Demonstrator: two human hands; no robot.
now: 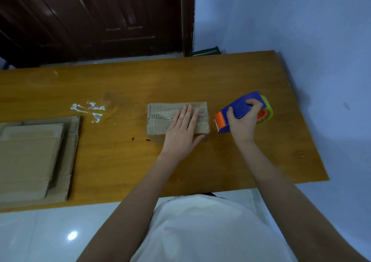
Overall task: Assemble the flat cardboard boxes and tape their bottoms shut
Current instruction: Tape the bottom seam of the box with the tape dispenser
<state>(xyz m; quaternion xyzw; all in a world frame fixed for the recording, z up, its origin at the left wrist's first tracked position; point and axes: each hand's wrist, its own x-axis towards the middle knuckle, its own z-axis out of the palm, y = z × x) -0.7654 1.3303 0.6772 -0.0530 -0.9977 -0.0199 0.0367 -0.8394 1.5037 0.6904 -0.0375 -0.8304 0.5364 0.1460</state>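
My left hand (183, 129) flat, fingers straight, pressing flaps of box (160, 119) mid-desk (200, 77). Right hand (244, 119) grips tape dispenser (239, 109) just right of box. Keep flaps butted; start tape over right edge, pull along seam.

Cardboard box (160, 119): right part of top face and seam hidden under left hand (183, 133). Tape dispenser (241, 109): handle hidden by right hand (244, 122); roll largely covered by housing. Flat cardboard stack (34, 157): cut off at left frame edge. Printing on box top: too blurred to read.
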